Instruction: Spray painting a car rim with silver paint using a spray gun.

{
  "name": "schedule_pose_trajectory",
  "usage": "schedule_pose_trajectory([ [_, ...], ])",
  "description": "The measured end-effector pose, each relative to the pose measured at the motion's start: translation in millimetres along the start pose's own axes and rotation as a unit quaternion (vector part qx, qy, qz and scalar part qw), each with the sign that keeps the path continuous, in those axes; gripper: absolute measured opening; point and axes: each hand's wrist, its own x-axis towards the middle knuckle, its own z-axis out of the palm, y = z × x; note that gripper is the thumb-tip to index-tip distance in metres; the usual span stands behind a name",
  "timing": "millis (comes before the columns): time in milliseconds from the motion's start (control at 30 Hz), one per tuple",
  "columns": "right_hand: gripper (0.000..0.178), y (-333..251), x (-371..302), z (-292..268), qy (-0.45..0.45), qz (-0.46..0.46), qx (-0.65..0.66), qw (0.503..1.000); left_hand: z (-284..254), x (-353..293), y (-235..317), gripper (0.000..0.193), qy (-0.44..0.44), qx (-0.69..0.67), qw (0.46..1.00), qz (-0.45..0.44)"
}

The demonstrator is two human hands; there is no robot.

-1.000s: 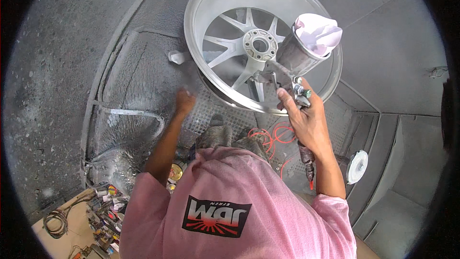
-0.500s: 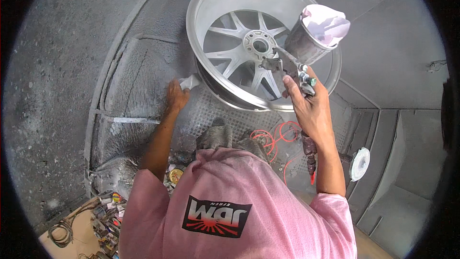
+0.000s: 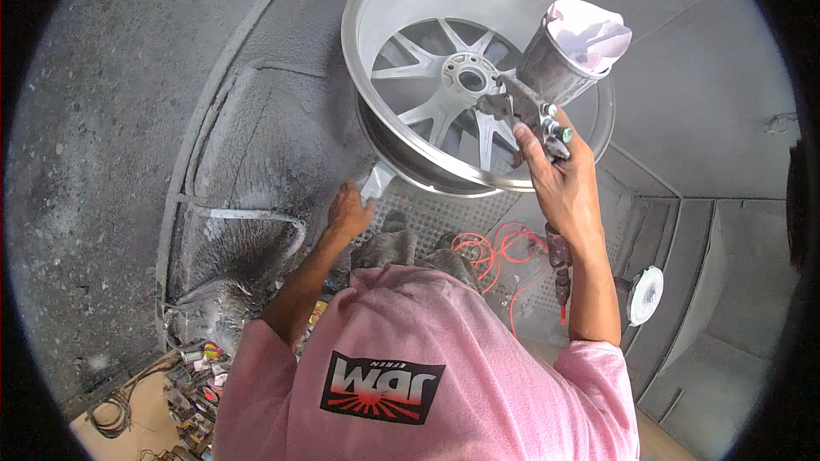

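A silver alloy wheel point(image 3: 471, 77) with slim split spokes is raised in front of me, tilted so its open barrel shows. My left hand point(image 3: 348, 210) is closed on a crumpled whitish piece of cloth or paper point(image 3: 377, 181) at the rim's lower left edge; whether it touches the rim I cannot tell. In my right hand point(image 3: 565, 177) is a spray gun point(image 3: 523, 111), held over the wheel's right part and pointing toward the hub. Its dark, paint-stained cup point(image 3: 547, 68) sits on top, with a pale pinkish cover point(image 3: 588, 32) over the mouth. The trigger fingers are mostly hidden.
A coiled red air hose point(image 3: 478, 248) lies on the textured floor below the wheel. Beyond my right forearm is a white round disc point(image 3: 646, 296). Grey coated walls point(image 3: 700, 77) surround the wheel. Tools and cans point(image 3: 195, 401) clutter the lower left, beside a coiled cable point(image 3: 109, 414).
My left hand has moved right and slightly down along the rim with the whitish piece. The wheel's spokes have turned counterclockwise. The spray gun stays over the wheel's right side.
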Motion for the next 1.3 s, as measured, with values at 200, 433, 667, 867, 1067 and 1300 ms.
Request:
schedule_pose_trajectory([
  [200,0.024,0.3,5.5,12.3,-0.004,0.004,0.009,1.0,17.6,-23.5,28.5,0.068,-0.071,0.004,0.997,0.025],
  [433,0.032,-1.4,2.1,16.2,-0.037,0.022,0.034,0.998,65.8,-31.3,53.5,0.073,-0.225,-0.031,0.968,0.107],
  [667,0.026,-9.9,4.6,13.1,-0.002,-0.019,0.01,1.0,57.9,-37.1,83.2,0.075,-0.281,-0.087,0.944,0.147],
  [867,0.026,-12.1,6.8,18.7,-0.021,-0.008,-0.001,1.0,27.6,-22.7,48.0,0.061,-0.138,-0.071,0.981,0.113],
  [1067,0.029,-14.6,-3.5,9.9,-0.095,0.049,0.032,0.994,-26.3,-8.2,18.4,0.047,0.15,-0.013,0.979,0.14],
  [1300,0.025,-24.9,-8.8,3.9,-0.087,0.027,-0.038,0.995,-10.5,-8.2,-17.4,0.053,0.087,0.104,0.99,0.046],
])
